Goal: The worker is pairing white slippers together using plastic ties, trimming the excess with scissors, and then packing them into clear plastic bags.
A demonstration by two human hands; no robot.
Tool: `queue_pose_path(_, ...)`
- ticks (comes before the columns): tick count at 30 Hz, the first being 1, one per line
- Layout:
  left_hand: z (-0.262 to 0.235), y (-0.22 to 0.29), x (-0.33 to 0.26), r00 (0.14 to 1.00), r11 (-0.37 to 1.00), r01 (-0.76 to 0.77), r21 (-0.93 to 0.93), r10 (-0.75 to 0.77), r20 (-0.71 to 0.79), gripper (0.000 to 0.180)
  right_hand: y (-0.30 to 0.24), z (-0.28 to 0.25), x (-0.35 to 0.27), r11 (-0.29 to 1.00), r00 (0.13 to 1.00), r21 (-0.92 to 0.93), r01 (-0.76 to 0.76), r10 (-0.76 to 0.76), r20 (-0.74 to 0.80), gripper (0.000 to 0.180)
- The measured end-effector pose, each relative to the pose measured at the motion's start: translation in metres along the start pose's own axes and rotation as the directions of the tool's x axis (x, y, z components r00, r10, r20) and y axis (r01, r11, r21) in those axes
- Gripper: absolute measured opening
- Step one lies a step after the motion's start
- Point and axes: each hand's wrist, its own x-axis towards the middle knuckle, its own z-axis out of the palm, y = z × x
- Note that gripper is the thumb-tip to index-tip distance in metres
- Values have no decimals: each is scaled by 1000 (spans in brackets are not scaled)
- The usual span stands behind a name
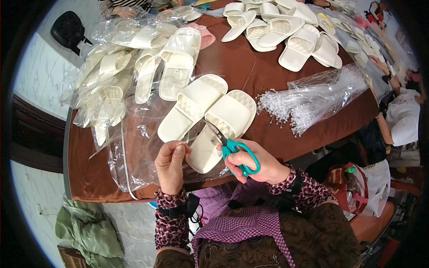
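In front of me a pair of off-white slippers lies side by side, the left slipper (178,121) and the right slipper (200,152). My right hand (257,163) grips teal-handled scissors (250,156), thumb and fingers in and around the handles. The dark scissor blades (216,131) reach over the right slipper near its strap. Beside the near end of the slippers, my left hand (171,163) pinches thumb against forefinger; whatever sits between the fingertips is too small to make out. A clear plastic bag (138,147) is spread flat to the left and partly under the slippers.
Bagged slippers (111,64) are heaped at the left, with a pink slipper (206,36) behind. Loose slippers (286,33) are piled at the back. A bundle of white plastic tag loops (308,100) lies right on the brown-covered table (268,147). Other people (404,116) sit around.
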Motion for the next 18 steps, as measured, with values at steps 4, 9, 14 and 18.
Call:
queue_pose_path(4,-4,21,-5,993,998,-56,-4,56,-108,8,-4,-1,1,1000,1000,-23,-4,5,21,37)
queue_pose_path(9,-35,41,-21,938,961,-273,-45,256,-233,8,-8,4,-6,988,996,-152,-21,33,80,40)
queue_pose_path(14,-85,62,-52,785,907,-419,40,384,-485,11,-2,2,-10,971,994,-235,-49,71,86,48)
queue_pose_path(18,-149,68,-93,520,839,-424,340,533,-668,15,14,-9,-4,988,996,-145,52,-40,86,56)
